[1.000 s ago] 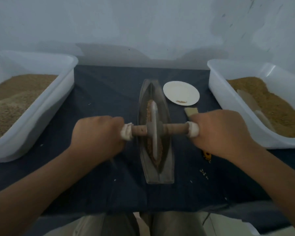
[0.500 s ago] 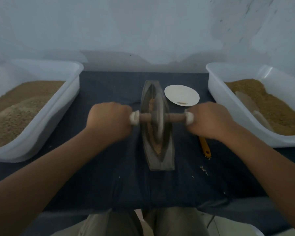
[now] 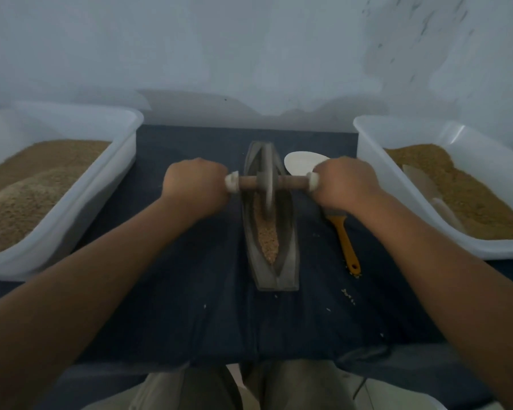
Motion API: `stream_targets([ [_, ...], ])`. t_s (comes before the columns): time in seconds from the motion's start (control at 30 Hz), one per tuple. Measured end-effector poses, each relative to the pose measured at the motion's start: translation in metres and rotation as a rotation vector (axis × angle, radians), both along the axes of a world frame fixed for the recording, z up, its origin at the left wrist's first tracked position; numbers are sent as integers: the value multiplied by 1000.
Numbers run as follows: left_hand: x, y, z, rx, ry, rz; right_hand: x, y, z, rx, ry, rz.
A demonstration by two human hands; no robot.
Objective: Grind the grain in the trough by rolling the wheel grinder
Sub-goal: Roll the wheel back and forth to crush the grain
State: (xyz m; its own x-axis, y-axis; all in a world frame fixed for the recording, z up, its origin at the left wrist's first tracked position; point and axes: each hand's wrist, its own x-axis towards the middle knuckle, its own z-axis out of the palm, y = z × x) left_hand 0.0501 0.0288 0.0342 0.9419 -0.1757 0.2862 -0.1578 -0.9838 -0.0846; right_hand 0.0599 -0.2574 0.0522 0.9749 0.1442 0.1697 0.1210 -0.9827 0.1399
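Note:
A grey boat-shaped trough (image 3: pixel 288 270) lies lengthwise on the dark cloth at the centre. Tan grain (image 3: pixel 268 241) fills its near half. The wheel grinder (image 3: pixel 267 184), a grey disc on a wooden axle with white-wrapped ends, stands in the far half of the trough. My left hand (image 3: pixel 194 187) grips the axle's left end. My right hand (image 3: pixel 345 184) grips the right end. Both fists hide the handle tips.
A white tub (image 3: pixel 80 202) of tan grain stands at the left, and another white tub (image 3: pixel 403 202) with grain and a pale scoop at the right. A white plate (image 3: pixel 301 162) lies behind my right hand. A yellow-handled brush (image 3: pixel 345 244) lies right of the trough, with spilled grains nearby.
Both hands have pushed the wheel grinder away from me, from the trough's near half to its far half. The grain in the near half is now uncovered.

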Motion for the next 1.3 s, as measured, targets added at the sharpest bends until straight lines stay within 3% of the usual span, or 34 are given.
stream_targets([
  [0.2, -80, 23, -18, 45, -230, -178, -76, -23, 18, 98, 367, 167],
  [0.37, -22, 11, -18, -55, -3, -11, -26, -1, 8, -27, -20, 68],
  [0.47, 19, -2, 2, -67, 44, 46, 6, 10, 5, -32, -106, -2],
  [0.57, 13, -9, 14, 22, 35, 24, 9, 6, 1, 13, -13, -45],
  [0.7, -45, 10, 1, 124, -63, -129, -43, -16, 5, 118, 359, 75],
  [0.77, -70, 18, -5, 107, -140, -198, -71, -22, 14, 139, 458, 138],
  [0.83, -66, 22, -13, 69, -111, -162, -70, -22, 12, 146, 358, 163],
  [0.93, -23, 11, -8, -25, 98, -7, -33, -6, 3, 21, -5, 124],
  [1.0, 4, 1, 2, -36, 108, 48, -7, 5, 1, -14, -99, 72],
  [1.13, 0, -7, 14, 38, 50, 22, 4, 3, -1, 29, 51, -18],
  [1.3, -59, 14, -1, 126, -18, -164, -70, -20, -3, 125, 224, 51],
])
